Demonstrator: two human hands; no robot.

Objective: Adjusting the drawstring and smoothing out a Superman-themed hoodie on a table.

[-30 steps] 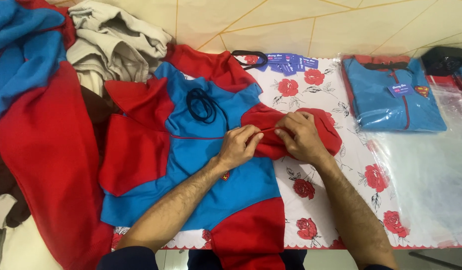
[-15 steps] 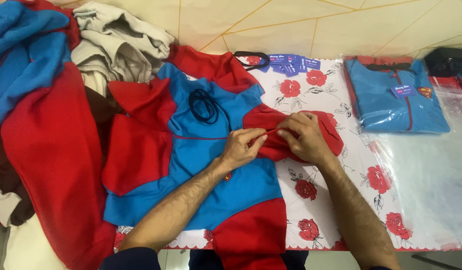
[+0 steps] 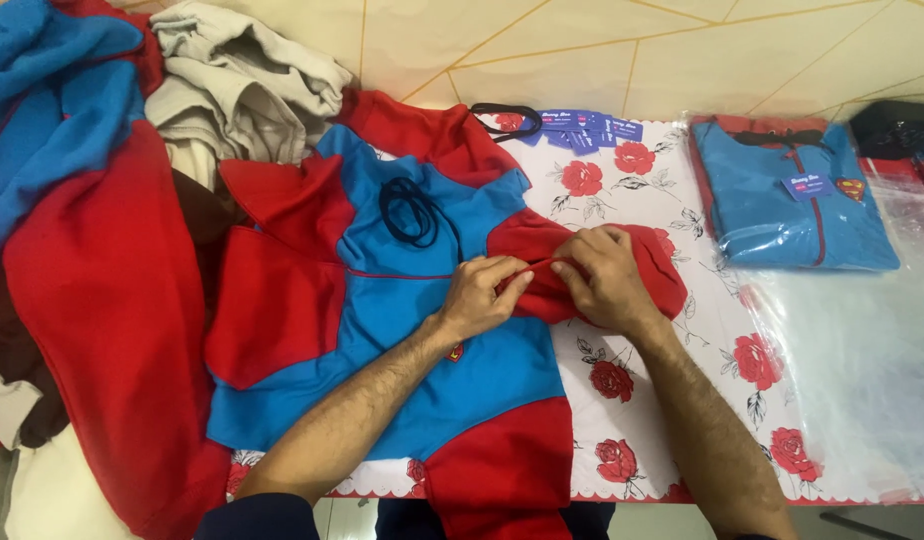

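Note:
A blue and red hooded jacket [image 3: 402,330] lies spread flat on the table, its red hood [image 3: 637,265] pointing right. My left hand [image 3: 482,295] pinches the fabric at the collar, where the hood joins the body. My right hand [image 3: 602,275] grips the red hood edge right beside it, fingers curled over the cloth. A black cord [image 3: 410,210] lies coiled on the jacket's chest.
A white tablecloth with red roses [image 3: 632,420] covers the table. A folded blue jacket in a clear bag [image 3: 797,200] lies at the back right, with empty clear bags [image 3: 872,370] in front. Piled red, blue and grey garments [image 3: 82,220] fill the left. Blue paper tags [image 3: 587,128] lie at the back.
Both hands stay at the hood seam with only small finger shifts. The camera view has drifted slightly.

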